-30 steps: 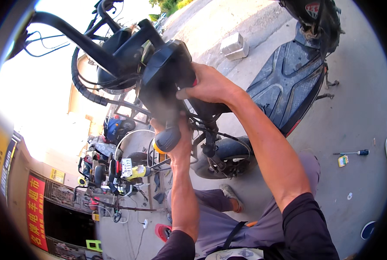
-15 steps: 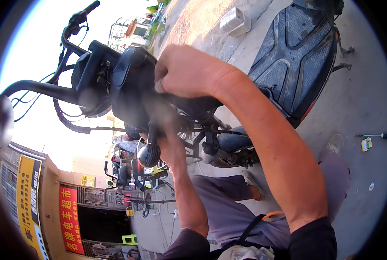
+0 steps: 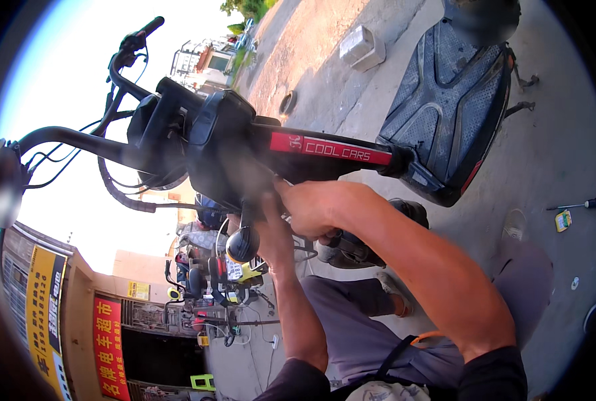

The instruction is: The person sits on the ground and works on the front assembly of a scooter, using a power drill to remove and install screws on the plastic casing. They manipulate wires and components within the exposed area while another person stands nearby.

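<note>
Black sleeves (image 3: pixel 493 375) showed below the curled right hand (image 3: pixel 309 207) and left hand (image 3: pixel 271 235), close together at the front of the scooter (image 3: pixel 212 144) before the person; what they gripped I couldn't tell. White letters crossed its red label (image 3: pixel 331 149); beyond, yellow characters marked a red sign (image 3: pixel 109 347).

- Black, deep black, on the angular plastic front housing (image 3: pixel 219 127), and black again on the long curved handlebar (image 3: pixel 77 139)!
- There's the contrast: a bright red rectangular strip (image 3: pixel 331 148) with pale lettering.
- Look at that broad dark-grey footboard (image 3: pixel 438 107): a big raised X, fine dotted texture between its arms, thin red along its edge!
- Greyish-purple cloth trousers (image 3: pixel 345 301) here, black short sleeves (image 3: pixel 495 377) above.
- Over there, a long red banner (image 3: pixel 109 347) with yellow characters!
- Down low, a lime-green stool (image 3: pixel 203 381), vivid as anything!
</note>
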`<state>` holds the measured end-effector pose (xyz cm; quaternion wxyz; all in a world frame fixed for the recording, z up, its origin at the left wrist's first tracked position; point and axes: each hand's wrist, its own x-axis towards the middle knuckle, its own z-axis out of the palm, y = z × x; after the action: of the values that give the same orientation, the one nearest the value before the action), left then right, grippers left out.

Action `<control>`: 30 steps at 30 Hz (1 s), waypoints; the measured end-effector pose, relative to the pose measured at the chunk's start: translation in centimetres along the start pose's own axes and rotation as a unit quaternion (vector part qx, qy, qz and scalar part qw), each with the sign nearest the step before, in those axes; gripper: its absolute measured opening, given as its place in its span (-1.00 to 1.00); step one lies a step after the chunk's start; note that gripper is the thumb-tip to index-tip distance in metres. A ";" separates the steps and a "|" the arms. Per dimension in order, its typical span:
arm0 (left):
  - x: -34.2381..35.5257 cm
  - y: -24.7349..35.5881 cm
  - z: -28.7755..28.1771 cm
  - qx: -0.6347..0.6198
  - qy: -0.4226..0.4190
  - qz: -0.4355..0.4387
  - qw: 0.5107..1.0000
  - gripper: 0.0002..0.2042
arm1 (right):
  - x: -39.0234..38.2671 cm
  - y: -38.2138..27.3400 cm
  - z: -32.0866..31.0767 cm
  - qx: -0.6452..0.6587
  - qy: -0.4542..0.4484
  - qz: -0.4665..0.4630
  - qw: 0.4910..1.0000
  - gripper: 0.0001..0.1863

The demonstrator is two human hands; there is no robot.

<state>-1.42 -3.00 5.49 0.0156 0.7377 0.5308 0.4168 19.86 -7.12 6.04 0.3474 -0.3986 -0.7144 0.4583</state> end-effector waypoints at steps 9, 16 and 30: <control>-0.5 0.0 -0.3 0.147 -0.012 0.080 0.986 -0.45 | 1.4 3.9 4.3 0.397 0.014 -0.139 0.907 0.10; -0.5 -0.3 0.4 0.106 0.077 0.050 0.990 -0.21 | 1.8 4.6 4.7 0.418 0.031 -0.121 0.900 0.08; -0.5 0.8 0.4 -0.014 0.064 0.038 0.997 -0.60 | 2.5 2.1 6.5 0.493 0.142 -0.175 0.840 0.04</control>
<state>-0.57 -3.57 5.37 -0.0239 0.7288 0.4968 0.4706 13.70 -6.74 2.18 0.6701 -0.1040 -0.3949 0.6199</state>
